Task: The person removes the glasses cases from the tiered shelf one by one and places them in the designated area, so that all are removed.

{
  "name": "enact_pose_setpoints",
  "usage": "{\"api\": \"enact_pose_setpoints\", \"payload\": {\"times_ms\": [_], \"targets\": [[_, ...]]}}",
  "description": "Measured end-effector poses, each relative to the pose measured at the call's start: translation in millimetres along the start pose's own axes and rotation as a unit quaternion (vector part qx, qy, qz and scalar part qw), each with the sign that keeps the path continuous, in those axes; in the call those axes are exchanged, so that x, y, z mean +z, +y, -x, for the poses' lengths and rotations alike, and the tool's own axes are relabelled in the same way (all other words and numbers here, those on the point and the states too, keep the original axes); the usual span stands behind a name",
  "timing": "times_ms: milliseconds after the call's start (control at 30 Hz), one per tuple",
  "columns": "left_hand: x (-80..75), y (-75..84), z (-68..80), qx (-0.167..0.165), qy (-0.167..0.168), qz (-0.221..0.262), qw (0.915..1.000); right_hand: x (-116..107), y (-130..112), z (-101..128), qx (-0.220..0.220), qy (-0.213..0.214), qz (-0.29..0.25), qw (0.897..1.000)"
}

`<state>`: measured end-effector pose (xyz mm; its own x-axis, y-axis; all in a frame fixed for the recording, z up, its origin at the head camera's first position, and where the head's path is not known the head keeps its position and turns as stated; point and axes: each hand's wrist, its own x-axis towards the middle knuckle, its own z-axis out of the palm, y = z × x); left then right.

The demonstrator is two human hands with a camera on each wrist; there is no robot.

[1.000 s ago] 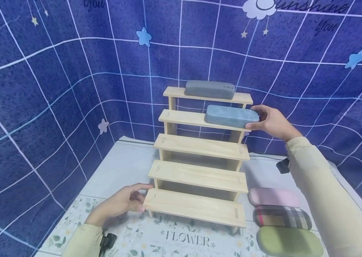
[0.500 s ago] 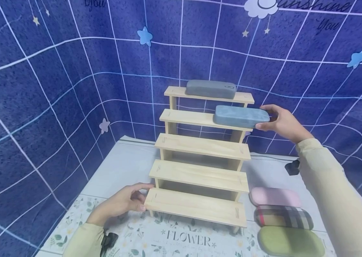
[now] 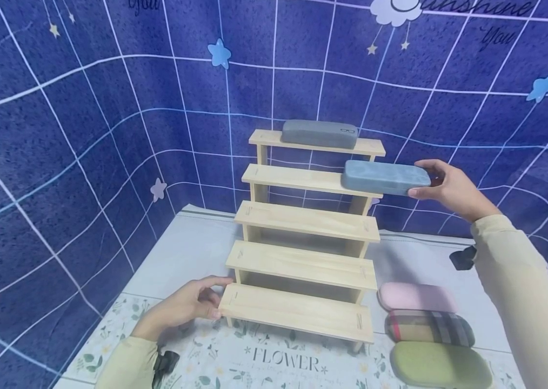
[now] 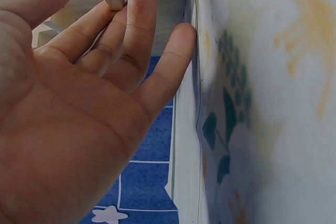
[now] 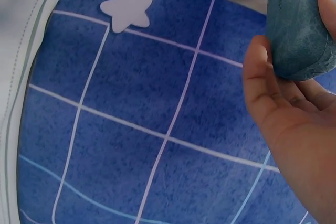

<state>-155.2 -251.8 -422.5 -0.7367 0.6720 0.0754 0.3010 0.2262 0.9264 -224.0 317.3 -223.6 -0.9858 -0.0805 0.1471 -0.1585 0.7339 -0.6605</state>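
We find the right hand (image 3: 451, 189) clamped on the blue case (image 3: 383, 177), half off its shelf; left hand (image 3: 184, 307), fingers relaxed, steadies the rack (image 3: 303, 265); next calls for a level lift clear

A deep blue cloth backdrop (image 3: 84, 135) is hanging behind and to both sides, crossed by white grid lines and dotted with pale stars and a white cloud (image 3: 393, 12). A white table cover (image 3: 191, 254) is lying below it, its near edge showing leafy floral print.
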Motion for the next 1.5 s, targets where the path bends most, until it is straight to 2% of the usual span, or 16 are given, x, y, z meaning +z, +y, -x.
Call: {"api": "enact_pose_setpoints", "payload": {"times_ms": [300, 600, 900, 1133, 1500], "targets": [[0.0, -1.9, -1.3, -0.002, -0.001, 0.000, 1.0000, -12, 17, 11, 0.011, -0.017, -0.020, 1.000], [1.5, -1.7, -2.0, -0.016, 0.003, 0.001, 0.9999, -22, 39, 23, 0.032, -0.013, -0.001, 0.999], [3.9, -0.4, 0.9, 0.008, 0.009, -0.044, 0.9990, -26, 70, 41, 0.038, 0.003, -0.013, 0.999], [3.3, 2.6, 1.0, 0.014, 0.014, -0.062, 0.9979, -17, 100, 56, 0.027, 0.012, 0.003, 1.000], [0.7, 3.0, -1.1, 0.002, 0.010, -0.051, 0.9987, 19, 149, 77, 0.008, -0.020, -0.016, 1.000]]}}
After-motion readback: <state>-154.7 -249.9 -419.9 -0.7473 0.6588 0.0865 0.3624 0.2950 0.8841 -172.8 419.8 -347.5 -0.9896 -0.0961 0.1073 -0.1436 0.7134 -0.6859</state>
